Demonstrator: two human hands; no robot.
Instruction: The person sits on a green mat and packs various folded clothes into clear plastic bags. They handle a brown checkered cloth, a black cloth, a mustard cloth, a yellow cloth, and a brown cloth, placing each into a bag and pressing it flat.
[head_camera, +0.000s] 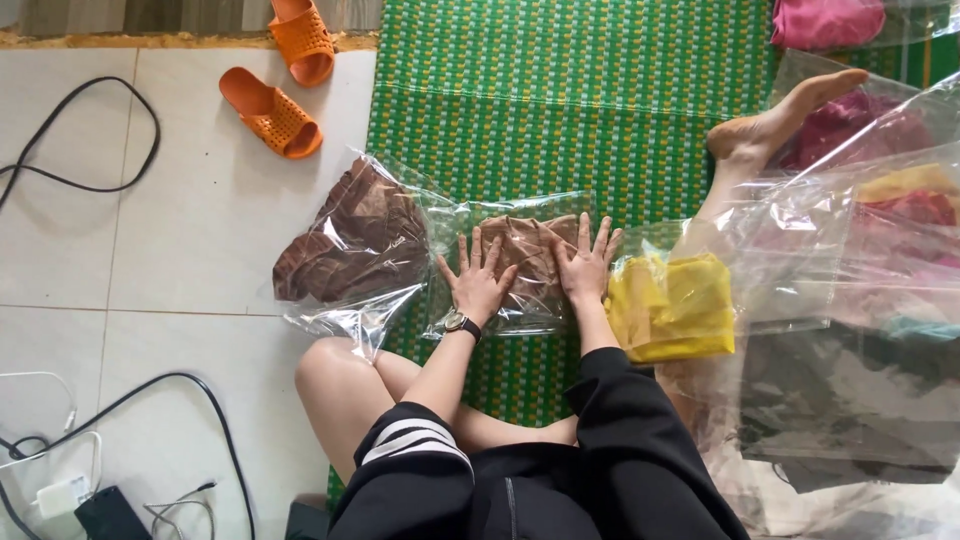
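Observation:
I sit on a green woven mat (560, 110) with both hands pressed flat on a clear plastic bag holding a tan garment (530, 262). My left hand (476, 280), with a wristwatch, lies on the bag's left half, fingers spread. My right hand (585, 262) lies on its right half, fingers spread too. A clear bag with a brown garment (350, 245) lies just left of it. Just right sits a bagged yellow garment (672, 305).
Many more bagged garments (860, 250) in pink, red and grey pile at the right around my outstretched foot (770, 120). Two orange sandals (275, 110) rest on the white tiles at the upper left. Black and white cables (90, 180) and a charger (62, 495) lie at the left.

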